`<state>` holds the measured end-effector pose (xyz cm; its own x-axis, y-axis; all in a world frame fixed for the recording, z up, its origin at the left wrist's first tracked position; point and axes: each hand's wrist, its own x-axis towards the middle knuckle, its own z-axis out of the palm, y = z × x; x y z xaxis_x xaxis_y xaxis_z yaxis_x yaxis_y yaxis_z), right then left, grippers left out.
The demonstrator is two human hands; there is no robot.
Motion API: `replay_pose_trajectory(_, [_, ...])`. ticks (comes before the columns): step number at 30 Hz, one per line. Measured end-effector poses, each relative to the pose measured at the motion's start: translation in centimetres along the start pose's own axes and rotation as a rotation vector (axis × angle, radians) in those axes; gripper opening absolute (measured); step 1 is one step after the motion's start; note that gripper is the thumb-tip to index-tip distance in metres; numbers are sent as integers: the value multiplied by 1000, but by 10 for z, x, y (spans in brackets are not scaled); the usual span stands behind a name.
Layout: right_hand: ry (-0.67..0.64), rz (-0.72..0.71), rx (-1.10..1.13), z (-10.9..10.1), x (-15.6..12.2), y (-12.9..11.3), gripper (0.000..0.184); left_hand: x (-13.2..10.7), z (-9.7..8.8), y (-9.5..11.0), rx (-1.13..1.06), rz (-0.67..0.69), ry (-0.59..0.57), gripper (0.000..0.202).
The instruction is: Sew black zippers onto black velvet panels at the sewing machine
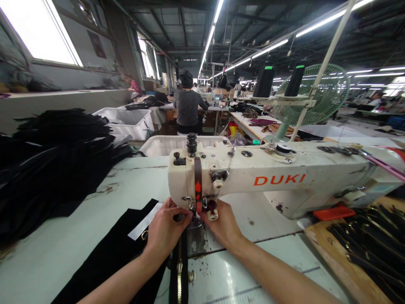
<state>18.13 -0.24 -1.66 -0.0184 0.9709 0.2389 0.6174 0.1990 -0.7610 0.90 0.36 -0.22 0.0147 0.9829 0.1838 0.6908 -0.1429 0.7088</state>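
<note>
The left hand (164, 230) pinches narrowly at the sewing machine (240, 179), the right hand (224, 223) partly behind its head; what either grips I cannot tell. Zipper (179, 274) and black fabric (106, 249) lie before the machine. Probably aligning for stitching; next calls for even guiding.

We see a black cloth panel (122, 247) lying slanted across the pale tabletop (221, 270), a white strip (144, 221) resting near its upper end. Beside it we have a black zipper (179, 274) with gold teeth, running lengthwise toward us from below the sewing machine's head (182, 179).
</note>
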Motion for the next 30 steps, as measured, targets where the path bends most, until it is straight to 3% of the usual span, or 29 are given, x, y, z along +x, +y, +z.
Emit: replay_pose_trajectory(30, [-52, 0, -101, -3, 1, -11, 11, -1, -1, 0, 44, 38, 8, 25])
